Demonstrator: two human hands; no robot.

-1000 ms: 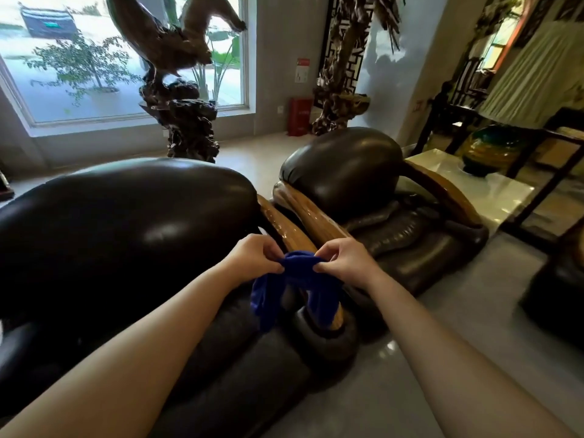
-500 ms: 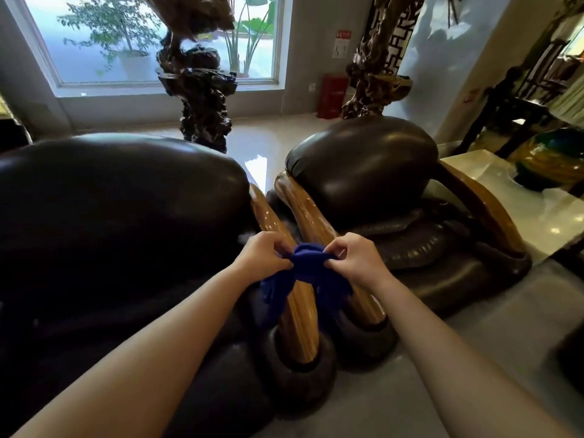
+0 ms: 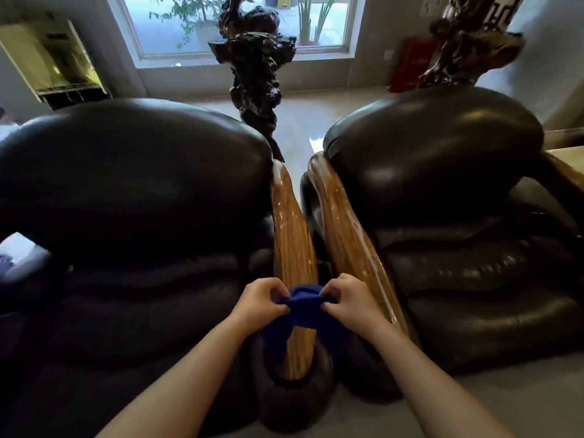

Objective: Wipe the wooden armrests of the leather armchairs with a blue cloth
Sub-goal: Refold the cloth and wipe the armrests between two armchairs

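Both hands, left hand (image 3: 262,301) and right hand (image 3: 349,300), pinch the blue cloth (image 3: 305,306) draped over the left armchair's wooden armrest (image 3: 292,235); pale glossy floor (image 3: 297,121) and window (image 3: 240,23) lie beyond.

Two bare forearms reaching forward from the lower edge, converging toward the middle. Left hand (image 3: 260,300) and right hand (image 3: 349,298) side by side, knuckles up, fingers curled and pinched closed on the blue cloth (image 3: 305,303) stretched between them. Wrists nearly straight.

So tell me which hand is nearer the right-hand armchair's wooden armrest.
Right. The right hand sits just beside that armrest; the left hand is farther, across the blue cloth.
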